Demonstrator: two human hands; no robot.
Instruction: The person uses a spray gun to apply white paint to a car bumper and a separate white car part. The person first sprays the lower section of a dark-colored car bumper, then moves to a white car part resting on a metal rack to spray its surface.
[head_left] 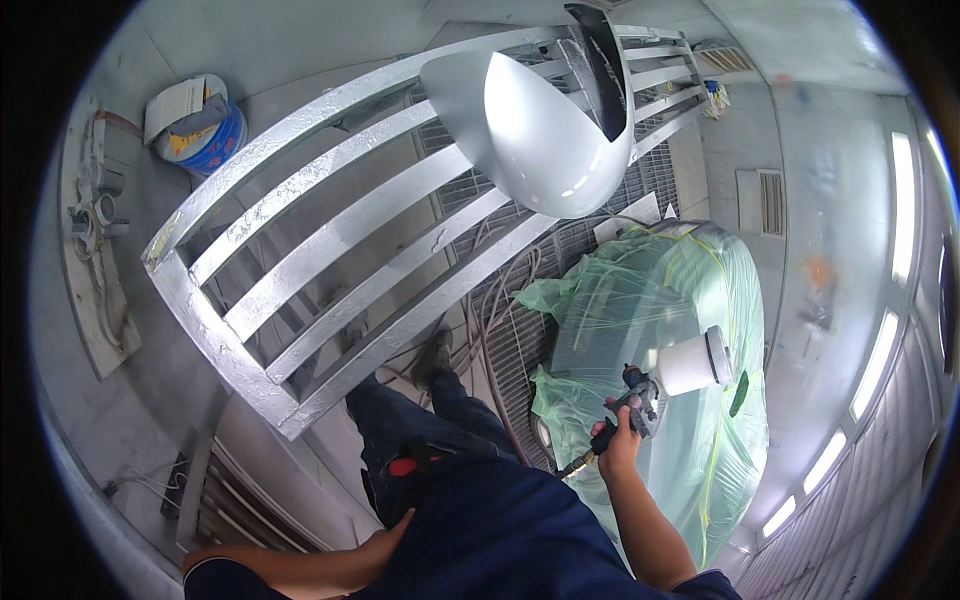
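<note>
My right hand (622,433) is wrapped round the handle of a spray gun (640,395) with a white paint cup (690,364) on it. A hose fitting (578,464) runs from the bottom of the grip toward my body. Down by my waist is my left hand (392,535), its fingers hidden against my dark clothes. Ahead of me, a glossy silver curved body panel (545,140) rests on a slatted metal rack (330,230) coated in silver paint. The spray gun is well apart from the panel, to its lower right.
On the right stands a car under green masking film (660,300). Hoses (490,300) trail over the floor grating (520,345) between rack and car. A blue bucket (222,140) stands at the far left. Lit tubes (875,365) line the right wall.
</note>
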